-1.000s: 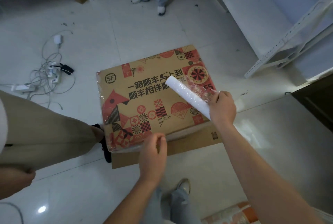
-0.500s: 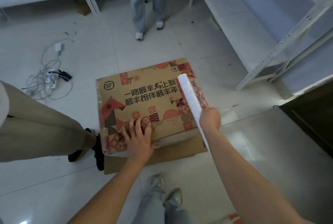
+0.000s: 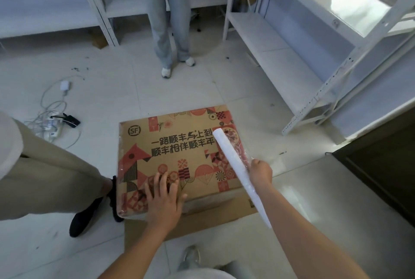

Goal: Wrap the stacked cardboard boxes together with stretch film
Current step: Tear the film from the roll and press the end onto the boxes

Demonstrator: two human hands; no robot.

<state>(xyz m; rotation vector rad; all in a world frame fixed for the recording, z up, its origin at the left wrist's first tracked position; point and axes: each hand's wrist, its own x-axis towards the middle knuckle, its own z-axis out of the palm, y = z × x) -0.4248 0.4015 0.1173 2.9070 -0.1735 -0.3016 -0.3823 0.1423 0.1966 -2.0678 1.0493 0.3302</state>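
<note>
Stacked cardboard boxes (image 3: 179,155) lie flat on the tiled floor (image 3: 134,90), roughly mid-floor; the printed top box sits on a plain brown box (image 3: 202,218) that sticks out at the near edge. Clear film already covers the top box's left and near parts, wrinkled at the near-left corner. Left hand (image 3: 164,197) lies flat on the near-left part of the top box, fingers straight and spread, pressing the film, grip holding nothing. Right hand (image 3: 260,173) has its grip curled round the stretch film roll (image 3: 238,170), a long white tube held slanted over the box's right edge, film running from it to the box. Another person's leg in beige trousers (image 3: 49,179) and black shoe (image 3: 85,215) touch the boxes' left edge. A third person in jeans (image 3: 166,20) stands beyond the far edge. Cables and a power strip (image 3: 51,126) on the floor far left. White metal shelving (image 3: 314,54) to the right and behind.
</note>
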